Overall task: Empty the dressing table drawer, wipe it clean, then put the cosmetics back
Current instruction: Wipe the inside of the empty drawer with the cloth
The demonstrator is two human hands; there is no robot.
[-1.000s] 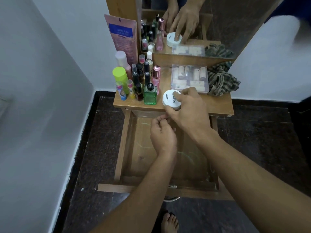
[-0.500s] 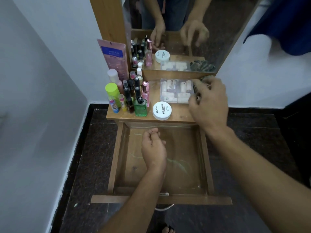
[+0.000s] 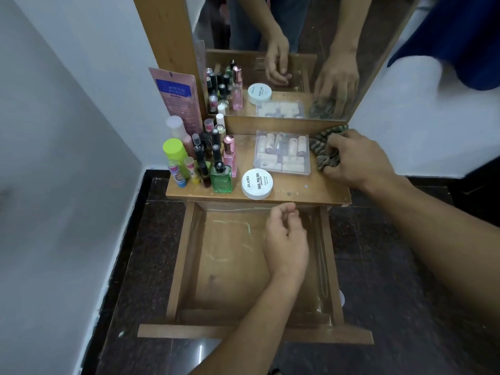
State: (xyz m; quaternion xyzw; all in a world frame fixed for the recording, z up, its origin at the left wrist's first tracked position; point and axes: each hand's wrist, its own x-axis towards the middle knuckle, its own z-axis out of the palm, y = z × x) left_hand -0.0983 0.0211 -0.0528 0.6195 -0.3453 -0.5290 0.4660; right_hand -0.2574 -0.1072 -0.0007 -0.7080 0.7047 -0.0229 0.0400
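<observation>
The wooden drawer (image 3: 227,269) is pulled out below the dressing table top (image 3: 297,192) and holds nothing; a clear liner covers its floor. My left hand (image 3: 285,236) hovers over its back right part with fingers loosely curled, holding nothing. My right hand (image 3: 357,158) closes on a checked green cloth (image 3: 322,147) at the table's right end. On the top stand a cluster of bottles (image 3: 205,161), a green bottle (image 3: 221,178), a white nail polish remover tub (image 3: 257,184) and a clear box of lipsticks (image 3: 282,152).
A mirror (image 3: 284,63) rises behind the table top and reflects both hands. A pink packet (image 3: 178,96) leans against its frame. White walls close in on the left and right. The floor is dark stone. A blue garment (image 3: 460,36) hangs at upper right.
My right hand let go of the white tub, moved right across the table top and took hold of the checked cloth. My left hand stayed over the drawer.
</observation>
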